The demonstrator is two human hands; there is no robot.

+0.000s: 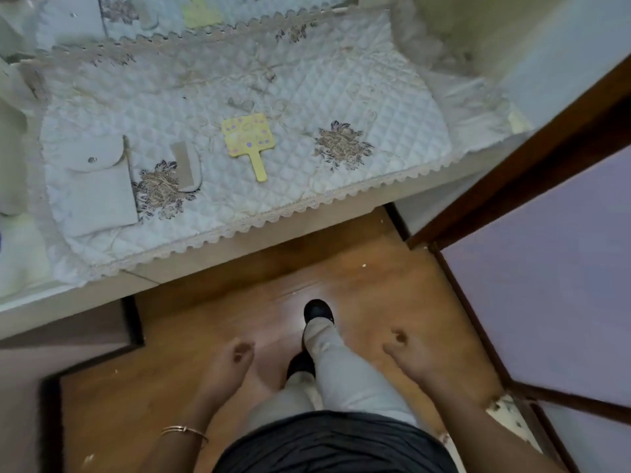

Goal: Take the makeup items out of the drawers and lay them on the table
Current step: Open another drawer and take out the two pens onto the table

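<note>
quilted cloth [246, 138] over table [273, 233], blurry

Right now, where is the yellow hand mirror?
In the head view, the yellow hand mirror lies near the middle of the quilted cloth, between the comb and the right embroidered flower.
</note>
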